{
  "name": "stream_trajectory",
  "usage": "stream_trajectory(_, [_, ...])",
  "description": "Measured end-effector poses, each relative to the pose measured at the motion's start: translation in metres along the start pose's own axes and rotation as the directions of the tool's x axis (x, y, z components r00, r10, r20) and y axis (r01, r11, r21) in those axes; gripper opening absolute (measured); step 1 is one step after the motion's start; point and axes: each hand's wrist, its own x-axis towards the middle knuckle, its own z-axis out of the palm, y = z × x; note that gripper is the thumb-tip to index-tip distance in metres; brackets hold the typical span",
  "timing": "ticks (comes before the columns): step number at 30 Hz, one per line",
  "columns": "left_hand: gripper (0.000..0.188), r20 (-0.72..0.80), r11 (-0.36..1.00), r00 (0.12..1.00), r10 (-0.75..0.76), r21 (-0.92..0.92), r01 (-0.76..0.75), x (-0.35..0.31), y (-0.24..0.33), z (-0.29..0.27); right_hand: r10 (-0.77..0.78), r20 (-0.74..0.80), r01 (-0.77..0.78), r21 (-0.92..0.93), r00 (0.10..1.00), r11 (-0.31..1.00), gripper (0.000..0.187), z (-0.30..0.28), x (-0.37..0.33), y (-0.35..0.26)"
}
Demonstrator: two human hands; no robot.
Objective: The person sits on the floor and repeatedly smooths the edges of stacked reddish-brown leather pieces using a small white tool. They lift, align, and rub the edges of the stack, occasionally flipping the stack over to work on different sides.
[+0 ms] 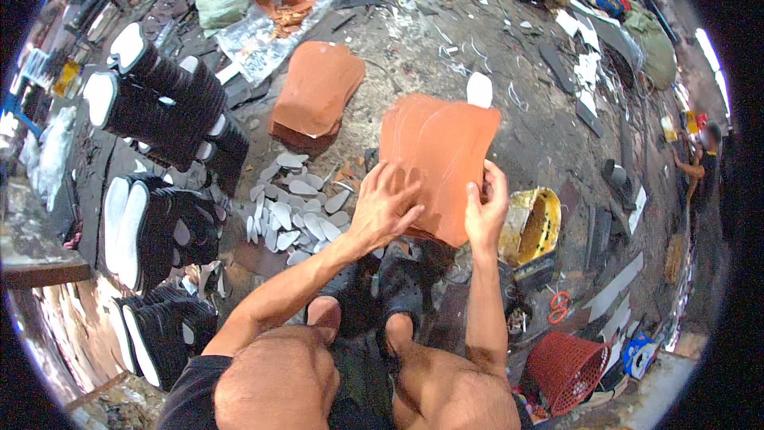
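A fanned stack of orange-brown, sole-shaped sheets (438, 159) is in front of me, above my feet. My left hand (387, 205) lies on the near left part of it, with its fingers spread over the top sheet. At the right edge my right hand (487, 207) grips the stack, its thumb on top and its fingers along the side. A second stack of the same orange-brown sheets (318, 87) sits on the floor, farther off to the left. Many small grey-white oval pieces (298, 199) lie in a heap left of my left hand.
Black soles with white faces (151, 231) stand in rows at the left. A yellow container (532, 227) is right of my right hand, with orange-handled scissors (559, 307) and a red basket (567, 372) nearer me. A white oval piece (479, 90) lies beyond the stack.
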Motion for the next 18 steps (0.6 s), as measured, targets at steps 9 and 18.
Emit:
stream_trajectory(9, [0.038,0.179,-0.068,0.739,-0.65,-0.982,0.179,0.069,-0.003,-0.074,-0.106,0.138,0.046,0.381,0.985,0.923,0.087,0.035,0.033,-0.105])
stream_trajectory(18, [0.055,0.063,0.165,0.502,-0.863,-0.903,0.396,0.102,-0.257,-0.024,0.019,0.183,0.027,-0.25,0.983,0.968,0.038,0.016,-0.017,-0.002])
